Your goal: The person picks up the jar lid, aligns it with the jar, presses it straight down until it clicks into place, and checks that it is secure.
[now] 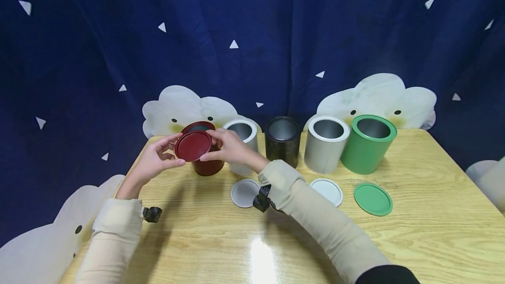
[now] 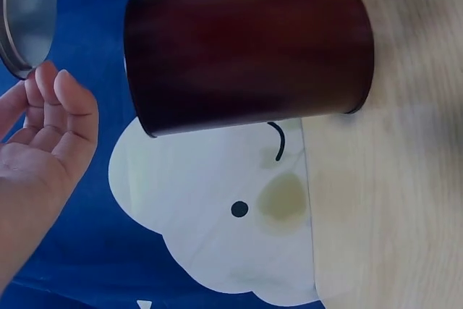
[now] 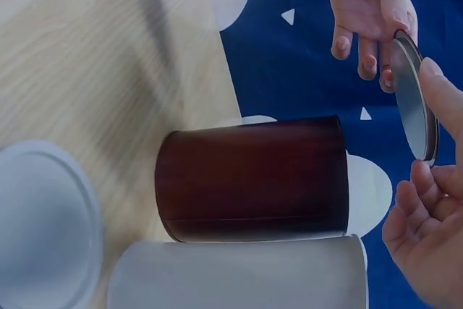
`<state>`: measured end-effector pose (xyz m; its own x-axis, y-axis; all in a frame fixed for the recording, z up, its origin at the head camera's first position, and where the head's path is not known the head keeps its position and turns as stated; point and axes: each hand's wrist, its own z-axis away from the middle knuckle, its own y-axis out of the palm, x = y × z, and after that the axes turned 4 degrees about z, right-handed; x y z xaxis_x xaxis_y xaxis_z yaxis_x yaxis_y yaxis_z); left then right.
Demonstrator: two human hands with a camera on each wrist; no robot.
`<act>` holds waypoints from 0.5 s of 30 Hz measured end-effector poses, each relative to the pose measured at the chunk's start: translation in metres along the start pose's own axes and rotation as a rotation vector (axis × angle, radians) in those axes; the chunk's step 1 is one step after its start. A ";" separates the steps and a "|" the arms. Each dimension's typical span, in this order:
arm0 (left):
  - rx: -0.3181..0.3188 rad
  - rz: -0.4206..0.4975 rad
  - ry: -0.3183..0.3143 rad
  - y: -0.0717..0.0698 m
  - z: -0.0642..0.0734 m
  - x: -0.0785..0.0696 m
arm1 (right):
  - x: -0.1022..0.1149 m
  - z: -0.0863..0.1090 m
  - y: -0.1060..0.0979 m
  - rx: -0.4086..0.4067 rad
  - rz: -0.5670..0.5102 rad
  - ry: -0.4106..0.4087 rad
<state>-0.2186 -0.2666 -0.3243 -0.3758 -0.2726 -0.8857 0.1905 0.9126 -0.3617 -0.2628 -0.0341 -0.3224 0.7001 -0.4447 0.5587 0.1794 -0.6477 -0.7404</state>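
Both hands hold a dark red paint can lid (image 1: 193, 146) by opposite edges. My left hand (image 1: 158, 157) grips its left side with thumb and fingers; my right hand (image 1: 232, 146) pinches the right side. The lid is tilted with its red face towards the head camera, while its bare metal underside (image 3: 411, 103) shows in the right wrist view. Behind and just below it stands the red can (image 1: 209, 166), upright with its mouth uncovered and partly hidden by the lid and right hand. In the left wrist view, the can's red wall (image 2: 246, 56) lies close to the left hand (image 2: 54, 124).
Right of the red can, a light grey can (image 1: 241, 168), a black can (image 1: 282, 148), a white can (image 1: 323, 154) and a green can (image 1: 363, 157) stand open in a row. A grey lid (image 1: 244, 193), a white lid (image 1: 326, 190) and a green lid (image 1: 373, 199) lie before them.
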 end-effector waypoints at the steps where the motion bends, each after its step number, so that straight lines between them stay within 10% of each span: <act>1: 0.001 0.004 0.006 -0.001 -0.001 0.000 | 0.000 -0.001 -0.001 0.001 0.004 0.003; 15: 0.003 -0.018 -0.012 -0.007 -0.015 -0.001 | -0.005 -0.017 -0.009 0.004 -0.015 0.011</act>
<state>-0.2335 -0.2678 -0.3167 -0.3684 -0.2921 -0.8826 0.1871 0.9066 -0.3782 -0.2791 -0.0367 -0.3125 0.6894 -0.4422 0.5738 0.1921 -0.6521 -0.7334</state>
